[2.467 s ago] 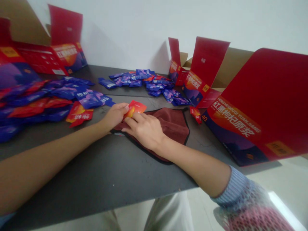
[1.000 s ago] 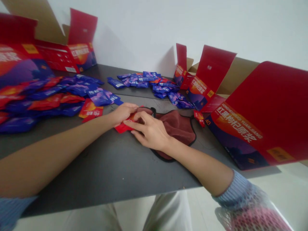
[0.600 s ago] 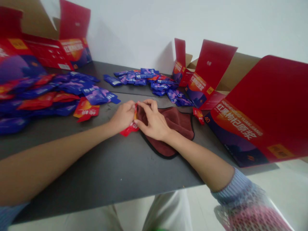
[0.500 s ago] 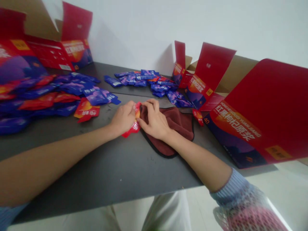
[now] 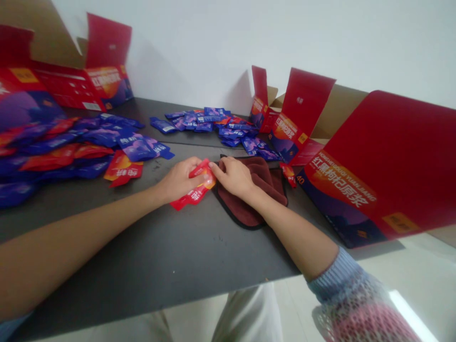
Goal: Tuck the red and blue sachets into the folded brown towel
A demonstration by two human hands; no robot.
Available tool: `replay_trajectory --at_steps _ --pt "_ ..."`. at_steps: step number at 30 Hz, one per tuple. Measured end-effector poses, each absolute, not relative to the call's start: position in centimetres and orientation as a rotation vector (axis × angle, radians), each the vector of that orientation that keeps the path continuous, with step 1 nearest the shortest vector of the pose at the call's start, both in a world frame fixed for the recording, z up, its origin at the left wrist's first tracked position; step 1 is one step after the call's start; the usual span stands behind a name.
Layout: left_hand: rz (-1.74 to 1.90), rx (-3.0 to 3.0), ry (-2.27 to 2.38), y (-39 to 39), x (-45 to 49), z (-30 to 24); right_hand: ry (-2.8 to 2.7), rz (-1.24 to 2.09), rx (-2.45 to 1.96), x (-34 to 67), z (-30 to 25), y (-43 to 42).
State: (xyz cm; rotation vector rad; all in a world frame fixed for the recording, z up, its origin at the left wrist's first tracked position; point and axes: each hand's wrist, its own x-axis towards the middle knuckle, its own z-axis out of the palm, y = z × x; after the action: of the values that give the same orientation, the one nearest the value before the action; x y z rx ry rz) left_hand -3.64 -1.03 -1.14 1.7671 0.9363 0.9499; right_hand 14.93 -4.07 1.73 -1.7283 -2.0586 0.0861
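My left hand [image 5: 176, 180] is closed around a red sachet [image 5: 192, 194], holding it just above the dark grey table [image 5: 160, 251]. My right hand [image 5: 233, 176] rests on a dark red cloth [image 5: 263, 183], fingers bunched, pressing a fold of the cloth against the sachet's right end. The cloth lies crumpled under and to the right of that hand.
Several purple and red sachets [image 5: 64, 147] are heaped at the left, and a second pile [image 5: 217, 126] lies at the back. Open red cartons stand at the back left [image 5: 89, 85], back right [image 5: 292, 123] and right [image 5: 374, 180]. One loose red sachet [image 5: 288, 173] lies beside the cloth.
The sachet was lifted off the cloth and turned in my left hand. My right hand gathered the cloth's edge and brought it against the sachet; the cloth bunched up.
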Motion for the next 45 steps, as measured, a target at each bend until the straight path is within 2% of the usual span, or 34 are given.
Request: replay_trajectory --at_steps 7,16,20,26,31,37,42,45 --pt "0.95 1.872 0.928 -0.5 -3.6 -1.7 -2.055 0.25 -1.896 15.4 2.6 -3.7" --pt "0.835 1.869 0.837 -0.1 -3.8 -2.2 -2.085 0.351 -1.87 16.0 2.9 -3.5" --pt "0.889 1.978 0.854 -0.6 -3.9 -1.7 -1.871 0.722 -1.634 16.6 1.9 -2.8" --pt "1.177 2.566 1.081 -2.2 -4.8 0.1 -1.198 1.236 -1.23 15.9 1.7 -2.9" --pt "1.37 2.912 0.545 -2.5 -5.0 0.6 -0.992 1.343 -0.987 15.4 2.2 -3.4" --pt "1.554 3.137 0.162 -1.9 -5.2 0.1 -0.801 1.509 -0.887 16.1 2.5 -3.1" --pt "1.289 3.231 0.013 -1.6 -5.4 -0.2 -0.866 1.852 -0.89 16.0 2.4 -4.2" --pt "1.253 3.163 -0.008 -2.2 -5.2 0.4 -1.058 1.905 -0.861 15.9 2.5 -4.9"
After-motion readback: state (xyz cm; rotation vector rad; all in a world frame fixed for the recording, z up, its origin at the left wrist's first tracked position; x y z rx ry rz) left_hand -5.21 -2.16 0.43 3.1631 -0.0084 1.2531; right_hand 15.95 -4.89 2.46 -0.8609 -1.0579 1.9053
